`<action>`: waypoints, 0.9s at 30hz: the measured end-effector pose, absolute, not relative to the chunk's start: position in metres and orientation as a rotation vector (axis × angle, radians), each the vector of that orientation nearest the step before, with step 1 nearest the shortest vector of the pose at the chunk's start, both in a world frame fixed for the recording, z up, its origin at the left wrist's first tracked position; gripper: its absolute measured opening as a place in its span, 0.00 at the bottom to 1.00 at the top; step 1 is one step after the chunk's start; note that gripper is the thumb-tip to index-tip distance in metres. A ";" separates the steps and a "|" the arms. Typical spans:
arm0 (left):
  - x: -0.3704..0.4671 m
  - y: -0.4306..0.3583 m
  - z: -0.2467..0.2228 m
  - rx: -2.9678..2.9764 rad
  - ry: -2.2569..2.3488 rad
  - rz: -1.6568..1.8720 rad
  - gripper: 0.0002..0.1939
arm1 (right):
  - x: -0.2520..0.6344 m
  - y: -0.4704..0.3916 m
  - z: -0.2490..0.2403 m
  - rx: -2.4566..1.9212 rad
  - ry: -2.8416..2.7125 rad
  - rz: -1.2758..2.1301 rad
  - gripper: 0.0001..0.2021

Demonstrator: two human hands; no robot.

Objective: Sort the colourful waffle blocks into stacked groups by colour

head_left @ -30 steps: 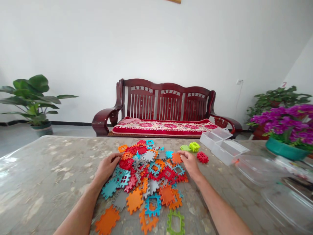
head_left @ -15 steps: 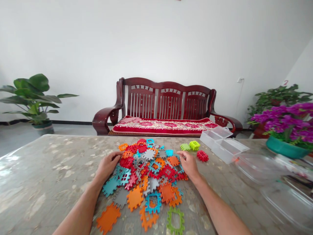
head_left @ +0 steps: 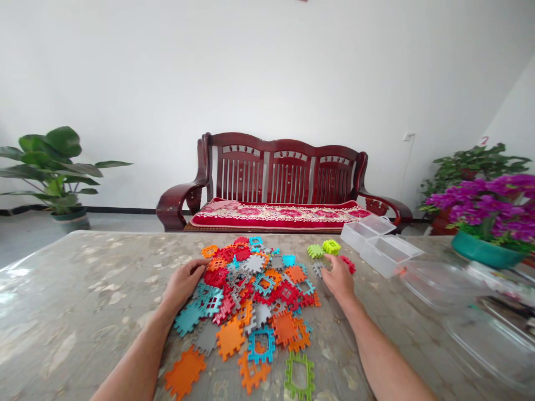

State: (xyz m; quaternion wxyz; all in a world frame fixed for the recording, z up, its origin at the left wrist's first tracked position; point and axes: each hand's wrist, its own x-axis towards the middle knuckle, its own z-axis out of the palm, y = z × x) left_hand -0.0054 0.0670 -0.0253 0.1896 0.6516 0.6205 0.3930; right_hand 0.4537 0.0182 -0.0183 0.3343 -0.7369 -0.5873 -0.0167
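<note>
A heap of interlocking plastic tiles (head_left: 231,338) in orange, red, blue, teal and grey lies on the table. My left hand (head_left: 184,284) rests at the heap's left edge, beside a red tile (head_left: 216,277); its fingers are loosely bent, with no tile visible in them. To the right of the heap, my right hand (head_left: 339,278) has thumb and forefinger at a small grey tile (head_left: 318,269) and seems to grip its edge. Just beyond those fingers sit a light green tile (head_left: 315,251) and a yellow-green tile stack (head_left: 331,247). My right hand partly covers red tiles (head_left: 348,264).
Clear plastic boxes (head_left: 384,259) stand at the right, with transparent lids (head_left: 443,284) nearer me. A purple flower pot (head_left: 487,250) is at the table's right edge. Behind the table (head_left: 104,312) is a wooden bench (head_left: 288,172); a potted plant (head_left: 69,220) stands left.
My right hand has moved right, away from the heap toward the green and red tiles, and a grey tile now shows at its fingertips. My left hand has stayed in place.
</note>
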 end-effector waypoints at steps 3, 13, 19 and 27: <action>-0.005 0.066 -0.025 1.824 1.747 1.105 0.20 | 0.443 0.014 -0.016 -2.028 -1.590 -0.137 0.22; -0.004 0.066 -0.024 1.837 1.740 1.102 0.20 | 0.436 0.008 -0.008 -2.091 -1.683 -0.207 0.19; -0.006 0.069 -0.030 1.816 1.732 1.112 0.20 | 0.416 0.007 -0.005 -1.783 -1.720 -0.165 0.14; -0.005 0.069 -0.032 1.822 1.734 1.121 0.19 | 0.363 0.004 0.007 -1.495 -1.869 0.047 0.17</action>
